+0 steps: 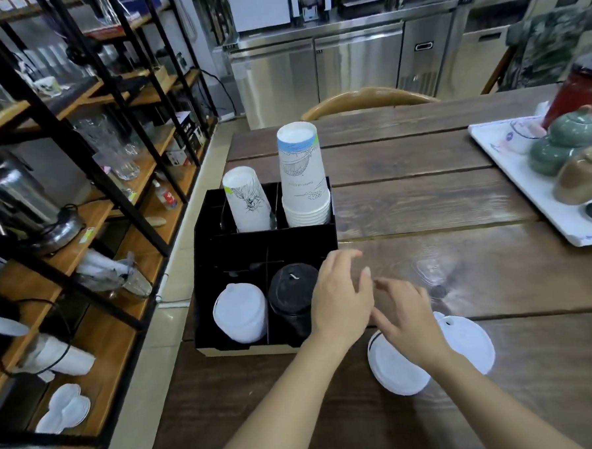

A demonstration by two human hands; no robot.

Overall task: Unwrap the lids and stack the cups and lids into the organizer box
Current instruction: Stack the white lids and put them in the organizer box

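A black organizer box (217, 249) stands at the table's left edge. Its back compartments hold an upside-down stack of white printed cups (304, 179) and a shorter cup stack (247, 201). In front sit a stack of white lids (240, 316) and a stack of black lids (293, 293). My left hand (341, 299) hovers open at the box's right front corner, next to the black lids. My right hand (407, 321) is open above white lids (469, 344) lying in clear wrap on the table. More clear plastic (431, 272) lies just beyond.
A white tray (525, 181) with green and brown ceramic jars sits at the table's right. A red canister (576, 96) stands behind it. Black metal shelving (79, 167) with glassware fills the left. A wooden chair back (367, 98) is at the far table edge.
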